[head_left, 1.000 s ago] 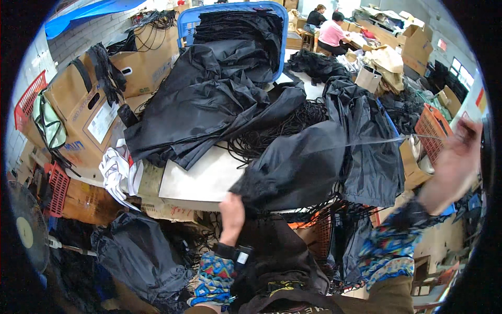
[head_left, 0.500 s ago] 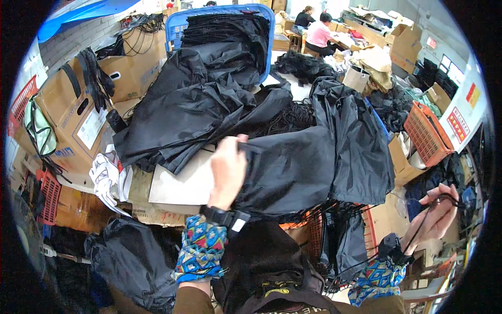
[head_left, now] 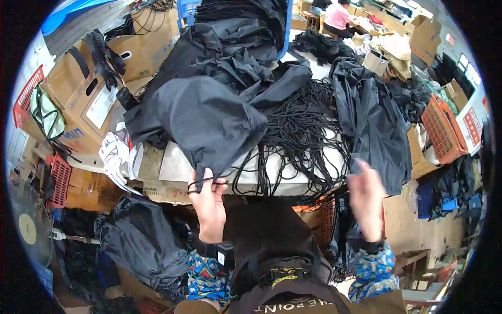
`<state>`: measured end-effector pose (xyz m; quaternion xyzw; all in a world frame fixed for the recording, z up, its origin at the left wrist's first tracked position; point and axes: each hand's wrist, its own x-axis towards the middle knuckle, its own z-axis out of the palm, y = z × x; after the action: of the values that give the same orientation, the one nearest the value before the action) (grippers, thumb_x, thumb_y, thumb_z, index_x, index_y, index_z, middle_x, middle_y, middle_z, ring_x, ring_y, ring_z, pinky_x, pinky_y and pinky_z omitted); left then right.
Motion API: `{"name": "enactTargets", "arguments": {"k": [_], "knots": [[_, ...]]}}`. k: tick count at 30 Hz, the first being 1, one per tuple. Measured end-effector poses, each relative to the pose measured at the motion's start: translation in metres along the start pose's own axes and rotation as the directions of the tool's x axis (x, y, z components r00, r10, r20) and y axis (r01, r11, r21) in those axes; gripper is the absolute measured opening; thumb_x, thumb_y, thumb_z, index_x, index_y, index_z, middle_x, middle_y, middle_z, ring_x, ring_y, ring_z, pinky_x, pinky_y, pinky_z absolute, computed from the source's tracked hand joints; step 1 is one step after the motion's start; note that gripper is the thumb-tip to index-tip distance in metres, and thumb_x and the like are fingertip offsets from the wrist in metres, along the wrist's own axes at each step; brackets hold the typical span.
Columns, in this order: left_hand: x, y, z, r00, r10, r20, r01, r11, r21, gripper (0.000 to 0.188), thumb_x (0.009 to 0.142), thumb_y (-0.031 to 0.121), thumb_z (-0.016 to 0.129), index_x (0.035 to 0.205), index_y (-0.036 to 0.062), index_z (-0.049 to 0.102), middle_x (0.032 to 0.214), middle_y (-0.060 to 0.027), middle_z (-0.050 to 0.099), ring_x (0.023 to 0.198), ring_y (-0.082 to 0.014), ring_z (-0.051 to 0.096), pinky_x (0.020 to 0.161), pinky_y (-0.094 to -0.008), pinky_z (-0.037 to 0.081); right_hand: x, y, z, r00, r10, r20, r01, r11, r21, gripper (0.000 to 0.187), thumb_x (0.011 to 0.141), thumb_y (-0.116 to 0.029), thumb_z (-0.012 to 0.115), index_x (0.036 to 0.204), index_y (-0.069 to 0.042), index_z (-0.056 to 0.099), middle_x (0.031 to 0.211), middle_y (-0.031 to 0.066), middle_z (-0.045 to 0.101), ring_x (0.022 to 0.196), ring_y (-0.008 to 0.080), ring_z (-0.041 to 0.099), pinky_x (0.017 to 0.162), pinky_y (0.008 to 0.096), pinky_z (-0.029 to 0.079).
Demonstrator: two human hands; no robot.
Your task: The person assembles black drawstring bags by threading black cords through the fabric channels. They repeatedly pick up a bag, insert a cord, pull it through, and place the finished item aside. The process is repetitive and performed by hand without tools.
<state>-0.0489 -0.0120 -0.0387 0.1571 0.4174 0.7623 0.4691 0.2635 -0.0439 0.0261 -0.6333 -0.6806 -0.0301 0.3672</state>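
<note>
My left hand point(head_left: 210, 206) pinches the narrow corner of a black fabric drawstring bag point(head_left: 206, 118), with a loop of dark cord around the fingers. The bag puffs out over the pile of black fabric point(head_left: 222, 65) behind it. Beside it, a tangle of black cords point(head_left: 300, 136) spreads across the white tabletop and hangs over its front edge. My right hand point(head_left: 366, 196), smeared by motion, is at the lower edge of a stack of black bags point(head_left: 368, 118) on the right. Whether its fingers hold anything cannot be made out.
A blue crate point(head_left: 285, 31) holds black fabric at the back. Cardboard boxes point(head_left: 78, 104) and a white cloth bundle point(head_left: 116, 157) stand left. An orange basket point(head_left: 443, 128) is at the right. A fan point(head_left: 29, 225) sits at lower left; a person in pink point(head_left: 339, 20) works far back.
The black bag has moved from the middle to the left, uncovering the cords. My left hand has come down and nearer; my right hand has moved in from the far right.
</note>
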Motion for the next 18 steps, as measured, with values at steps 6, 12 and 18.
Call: {"name": "enactTargets", "arguments": {"k": [6, 12, 18], "knots": [[-0.047, 0.025, 0.014, 0.999, -0.046, -0.004, 0.046, 0.998, 0.039, 0.039, 0.088, 0.007, 0.06, 0.124, 0.0035, 0.044, 0.078, -0.0024, 0.059, 0.056, -0.0129, 0.056, 0.044, -0.0239, 0.046, 0.017, -0.078, 0.065, 0.905, -0.374, 0.203, 0.352, 0.926, 0.136, 0.055, 0.079, -0.022, 0.067, 0.128, -0.008, 0.046, 0.083, 0.0088, 0.052, 0.072, 0.025, 0.056, 0.055, 0.0351, 0.047], [-0.071, 0.057, 0.014, 0.997, -0.055, -0.053, 0.062, 0.99, 0.128, 0.043, 0.087, 0.002, 0.059, 0.126, 0.0084, 0.043, 0.079, -0.0042, 0.058, 0.05, -0.0096, 0.051, 0.042, -0.021, 0.042, 0.03, -0.062, 0.115, 0.886, -0.427, 0.182, 0.445, 0.893, -0.069, 0.055, 0.066, -0.011, 0.069, 0.117, -0.009, 0.049, 0.085, 0.0076, 0.048, 0.071, 0.0243, 0.057, 0.052, 0.0338, 0.047], [0.006, 0.043, -0.032, 0.997, 0.037, -0.069, -0.026, 0.988, 0.154, 0.03, 0.084, 0.002, 0.062, 0.112, 0.0088, 0.051, 0.093, -0.0023, 0.058, 0.066, -0.0088, 0.052, 0.052, -0.0211, 0.042, 0.036, -0.068, 0.089, 0.944, -0.292, 0.153, 0.295, 0.956, 0.004, 0.031, 0.072, -0.009, 0.064, 0.1, -0.011, 0.052, 0.082, 0.0097, 0.049, 0.065, 0.0276, 0.059, 0.052, 0.0367, 0.048]]}}
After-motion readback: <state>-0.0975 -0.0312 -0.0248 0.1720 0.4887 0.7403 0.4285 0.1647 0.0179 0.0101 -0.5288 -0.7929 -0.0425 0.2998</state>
